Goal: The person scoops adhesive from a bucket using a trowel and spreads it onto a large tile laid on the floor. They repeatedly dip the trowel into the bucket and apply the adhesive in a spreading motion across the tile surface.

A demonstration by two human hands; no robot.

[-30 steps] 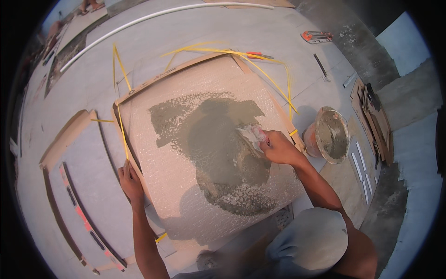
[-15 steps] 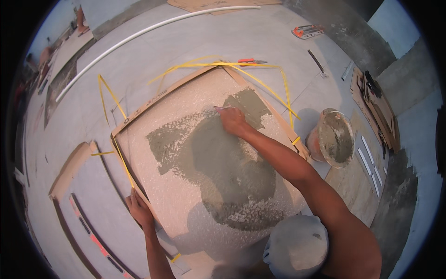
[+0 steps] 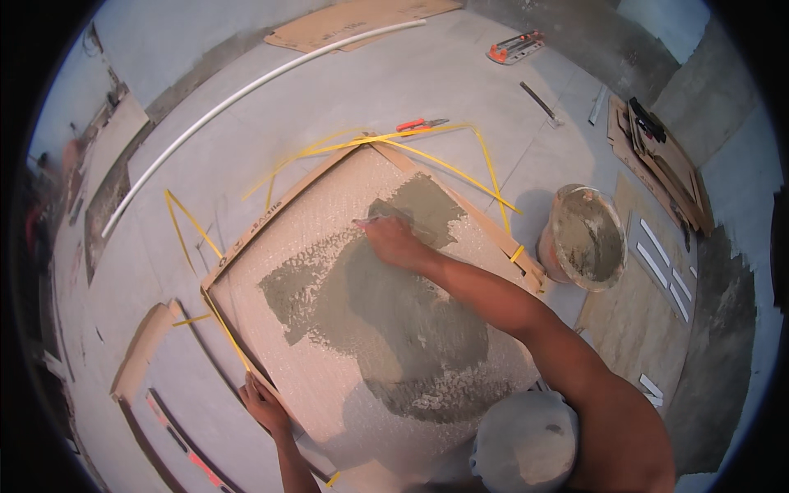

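Note:
A large rectangular slab, seemingly a tile [image 3: 320, 214], lies with a pale, textured face up inside cardboard edging [image 3: 279, 204]. Grey mortar [image 3: 394, 312] covers its middle in broad, uneven patches. My right hand [image 3: 393, 240] is closed around the handle of a trowel [image 3: 415, 226], whose flat blade lies on the mortar toward the far corner, partly hidden by the hand. At the near left side, my left hand [image 3: 265, 405] grips the cardboard edging beside a yellow strap [image 3: 234, 337]. A grey rounded form [image 3: 526, 440], perhaps my clothed knee, covers the near right part.
A mortar-streaked bucket [image 3: 559, 246] stands right of the tile. Loose yellow straps [image 3: 444, 172] and red-handled pliers [image 3: 415, 125] lie beyond it. Farther off are a tile cutter [image 3: 516, 48], a long white pipe [image 3: 214, 103] and stacked cardboard [image 3: 657, 164]. A red level [image 3: 177, 431] lies left.
The whole view has shifted and turned slightly. My right hand has slid a little left over the mortar with the trowel. My left hand stays at the cardboard edging.

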